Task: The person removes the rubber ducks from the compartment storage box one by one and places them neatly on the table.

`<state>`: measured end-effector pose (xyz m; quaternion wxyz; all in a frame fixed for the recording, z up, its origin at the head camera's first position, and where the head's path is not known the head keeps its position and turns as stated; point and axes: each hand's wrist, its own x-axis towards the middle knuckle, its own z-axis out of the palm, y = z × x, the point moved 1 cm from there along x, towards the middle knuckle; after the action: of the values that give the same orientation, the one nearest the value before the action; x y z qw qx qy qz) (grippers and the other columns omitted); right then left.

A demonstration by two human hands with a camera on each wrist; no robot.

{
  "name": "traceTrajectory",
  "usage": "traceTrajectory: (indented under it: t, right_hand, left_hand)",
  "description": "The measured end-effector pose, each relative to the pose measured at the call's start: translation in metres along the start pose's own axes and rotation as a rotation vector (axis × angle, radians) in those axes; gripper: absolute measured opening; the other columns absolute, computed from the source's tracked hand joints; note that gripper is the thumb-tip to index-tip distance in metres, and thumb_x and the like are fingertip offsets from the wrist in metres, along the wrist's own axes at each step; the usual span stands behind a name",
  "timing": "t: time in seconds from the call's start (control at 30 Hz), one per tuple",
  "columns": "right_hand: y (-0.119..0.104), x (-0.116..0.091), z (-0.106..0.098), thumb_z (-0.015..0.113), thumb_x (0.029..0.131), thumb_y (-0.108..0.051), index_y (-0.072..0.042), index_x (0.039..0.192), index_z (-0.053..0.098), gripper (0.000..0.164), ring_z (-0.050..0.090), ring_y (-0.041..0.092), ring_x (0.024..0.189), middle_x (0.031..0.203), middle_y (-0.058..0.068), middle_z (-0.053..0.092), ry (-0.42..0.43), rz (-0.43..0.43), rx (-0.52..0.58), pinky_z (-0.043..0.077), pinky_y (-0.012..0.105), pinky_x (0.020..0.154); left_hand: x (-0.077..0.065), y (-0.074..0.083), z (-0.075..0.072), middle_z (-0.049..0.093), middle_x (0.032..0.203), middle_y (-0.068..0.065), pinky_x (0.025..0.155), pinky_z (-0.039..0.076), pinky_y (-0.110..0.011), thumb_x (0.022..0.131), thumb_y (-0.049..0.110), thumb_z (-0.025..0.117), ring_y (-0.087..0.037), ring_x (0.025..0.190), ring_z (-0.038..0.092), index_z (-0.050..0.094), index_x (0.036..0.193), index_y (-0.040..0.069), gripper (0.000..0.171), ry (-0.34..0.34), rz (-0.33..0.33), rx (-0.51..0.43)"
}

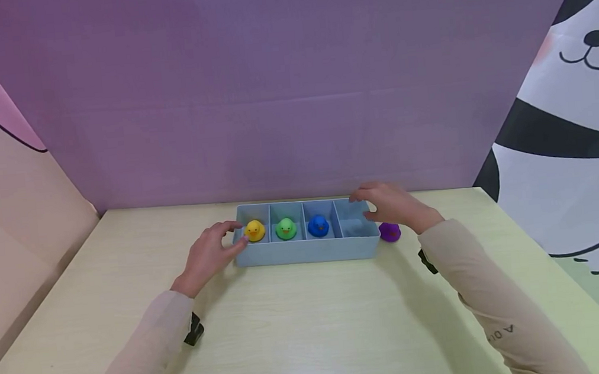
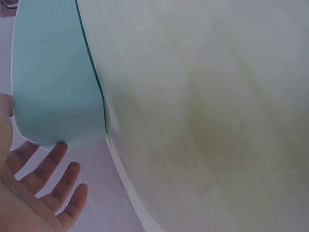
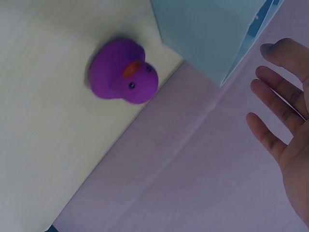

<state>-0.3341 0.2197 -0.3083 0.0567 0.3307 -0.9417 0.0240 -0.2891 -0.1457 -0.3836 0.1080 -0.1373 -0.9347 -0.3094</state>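
A light blue box (image 1: 307, 251) with a row of compartments stands near the table's far edge. From left to right it holds a yellow duck (image 1: 254, 231), a green duck (image 1: 286, 229) and a blue duck (image 1: 318, 226), one per compartment. At the box's left end is my left hand (image 1: 209, 255), its thumb near the front corner and its loosely extended fingertips right at the end wall. My right hand (image 1: 391, 206) hovers over the rightmost compartment, fingers spread and holding nothing. Just beyond the right end, a purple duck (image 3: 120, 72) sits on the table, partly hidden by that hand in the head view.
The pale wooden table (image 1: 312, 334) ends behind the box at a purple backdrop (image 1: 280, 93). A panda-printed panel (image 1: 572, 187) rises along the right side, and a pink and beige one (image 1: 6, 195) along the left.
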Motion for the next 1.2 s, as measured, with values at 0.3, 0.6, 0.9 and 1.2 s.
traceTrajectory:
  t: [0.3,0.6,0.9,1.2]
  right_hand:
    - [-0.016,0.017,0.007,0.071,0.078,-0.014,-0.009,0.114,0.062,0.037,0.059,0.025,0.102,0.113,0.007,0.062,0.006,-0.068,-0.015,0.049,0.042,0.088]
    - [-0.033,0.032,0.013,0.069,0.08,-0.013,-0.009,0.114,0.062,0.035,0.058,0.025,0.103,0.114,0.008,0.061,-0.002,-0.096,-0.01,0.048,0.041,0.089]
    - [-0.04,0.041,0.027,0.069,0.079,-0.011,-0.007,0.111,0.063,0.033,0.057,0.024,0.104,0.112,0.007,0.061,-0.003,-0.097,0.021,0.047,0.039,0.09]
    - [-0.042,0.046,0.036,0.07,0.08,-0.015,-0.009,0.111,0.063,0.032,0.057,0.023,0.103,0.11,0.006,0.061,-0.017,-0.069,-0.02,0.047,0.041,0.09]
  left_hand:
    - [0.0,0.0,-0.001,0.059,0.12,-0.01,0.085,0.046,-0.049,0.086,0.041,0.059,-0.031,0.108,0.054,0.058,0.12,0.013,0.044,0.007,0.002,0.016]
    - [-0.002,0.002,-0.003,0.06,0.121,-0.011,0.086,0.046,-0.048,0.086,0.039,0.059,-0.031,0.109,0.054,0.058,0.12,0.012,0.043,0.014,0.0,0.01]
    - [-0.003,0.002,-0.002,0.059,0.12,-0.01,0.085,0.046,-0.048,0.086,0.044,0.057,-0.032,0.108,0.054,0.058,0.121,0.013,0.047,0.004,-0.006,0.012]
    - [-0.003,0.003,-0.002,0.059,0.121,-0.01,0.086,0.046,-0.049,0.086,0.043,0.058,-0.032,0.108,0.054,0.058,0.121,0.014,0.045,0.005,-0.008,0.012]
